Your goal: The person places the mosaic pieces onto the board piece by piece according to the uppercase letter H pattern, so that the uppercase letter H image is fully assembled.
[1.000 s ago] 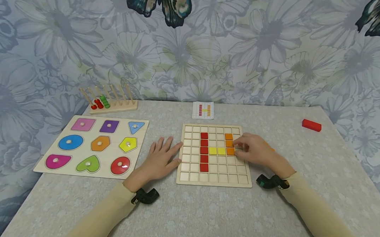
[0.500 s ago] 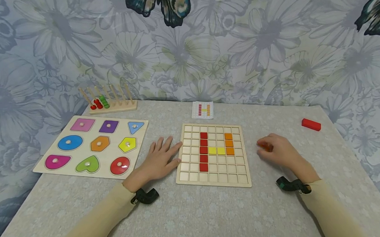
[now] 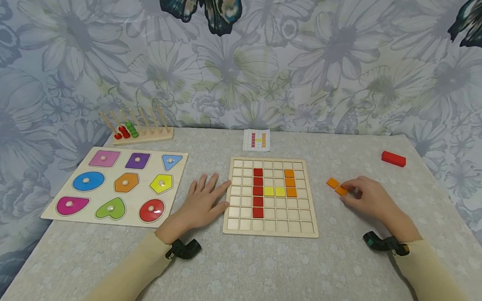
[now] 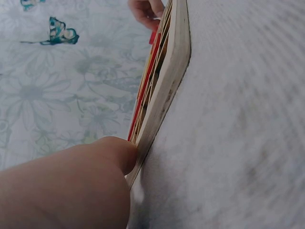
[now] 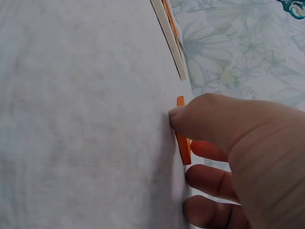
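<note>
My left hand (image 3: 200, 207) lies with fingers spread at the left edge of a wooden grid board (image 3: 271, 227); in the left wrist view the thumb (image 4: 121, 152) touches the board's side. A column of red tiles (image 3: 258, 190), two yellow tiles (image 3: 274, 191) and three orange tiles (image 3: 290, 182) fill cells of the grid. Right of the board, my right hand (image 3: 370, 199) pinches a loose orange tile (image 3: 340, 190) at the table surface between thumb and fingers. Another orange tile (image 3: 332, 182) lies corner to corner with it. The right wrist view shows orange edges (image 5: 185, 150) beside the thumb.
A pattern card (image 3: 256, 140) lies behind the board. At the back right is a red block (image 3: 393, 159). A knobbed shape puzzle (image 3: 117, 163) lies to the left, with a pegged bead stand (image 3: 153, 135) behind it.
My right hand has left the orange column on the board and moved right to the loose orange tiles, one of which it now pinches. The left hand stays at the board's edge.
</note>
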`<action>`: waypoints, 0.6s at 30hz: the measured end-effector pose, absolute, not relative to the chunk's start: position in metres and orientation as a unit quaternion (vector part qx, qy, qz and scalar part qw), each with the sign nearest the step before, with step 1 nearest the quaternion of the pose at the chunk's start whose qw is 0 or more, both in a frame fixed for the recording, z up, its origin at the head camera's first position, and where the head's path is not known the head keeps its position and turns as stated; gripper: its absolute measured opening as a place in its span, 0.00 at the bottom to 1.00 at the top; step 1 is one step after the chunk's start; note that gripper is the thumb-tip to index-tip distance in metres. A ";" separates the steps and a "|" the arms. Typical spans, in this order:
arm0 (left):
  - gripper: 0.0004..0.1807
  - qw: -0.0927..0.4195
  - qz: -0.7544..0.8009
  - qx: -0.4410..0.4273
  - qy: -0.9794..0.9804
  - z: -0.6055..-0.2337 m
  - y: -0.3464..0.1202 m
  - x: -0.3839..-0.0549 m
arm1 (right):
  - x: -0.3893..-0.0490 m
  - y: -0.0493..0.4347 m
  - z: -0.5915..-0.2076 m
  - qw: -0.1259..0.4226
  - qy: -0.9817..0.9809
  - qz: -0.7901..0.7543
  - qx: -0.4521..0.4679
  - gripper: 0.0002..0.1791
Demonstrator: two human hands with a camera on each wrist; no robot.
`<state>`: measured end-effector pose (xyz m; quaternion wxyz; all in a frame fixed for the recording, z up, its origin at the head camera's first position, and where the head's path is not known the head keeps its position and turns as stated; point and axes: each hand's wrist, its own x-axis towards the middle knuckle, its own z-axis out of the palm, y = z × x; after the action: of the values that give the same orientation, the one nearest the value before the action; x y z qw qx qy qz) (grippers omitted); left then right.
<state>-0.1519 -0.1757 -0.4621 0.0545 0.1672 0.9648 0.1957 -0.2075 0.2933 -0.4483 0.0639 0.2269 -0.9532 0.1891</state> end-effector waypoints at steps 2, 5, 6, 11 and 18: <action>0.35 0.051 0.197 0.169 0.965 -0.462 -0.176 -0.152 | -0.207 0.293 -0.450 0.070 -0.954 0.190 0.220 0.15; 0.35 0.050 0.197 0.166 0.965 -0.462 -0.176 -0.151 | -0.208 0.291 -0.452 0.070 -0.958 0.190 0.205 0.16; 0.35 0.049 0.197 0.166 0.965 -0.462 -0.176 -0.151 | -0.209 0.291 -0.453 0.068 -0.959 0.191 0.199 0.16; 0.35 0.047 0.198 0.166 0.965 -0.462 -0.176 -0.151 | -0.209 0.288 -0.454 0.053 -0.962 0.198 0.179 0.15; 0.35 0.045 0.199 0.165 0.965 -0.463 -0.176 -0.151 | -0.207 0.289 -0.455 0.059 -0.963 0.199 0.173 0.14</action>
<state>-0.1511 -0.1756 -0.4627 0.0455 0.1653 0.9650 0.1986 -0.2074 0.2890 -0.4548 0.0588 0.1728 -0.9628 0.1990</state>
